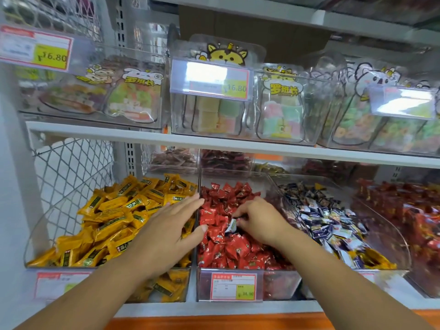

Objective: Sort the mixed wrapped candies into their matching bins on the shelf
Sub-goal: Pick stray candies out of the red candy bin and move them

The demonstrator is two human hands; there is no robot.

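Three clear bins stand side by side on the lower shelf: yellow-wrapped candies (114, 220) at left, red-wrapped candies (235, 248) in the middle, blue-and-white wrapped candies (328, 225) at right. My right hand (259, 220) reaches into the red bin and pinches a blue-and-white candy (231, 225) lying among the red ones. My left hand (171, 225) is spread flat, fingers straight, over the divider between the yellow and red bins, holding nothing.
A further bin of red and orange packets (409, 220) stands at far right. Smaller bins (226, 160) sit behind. The upper shelf (166, 136) carries clear boxes of bagged sweets with price tags. A wire mesh panel (71, 167) closes the left side.
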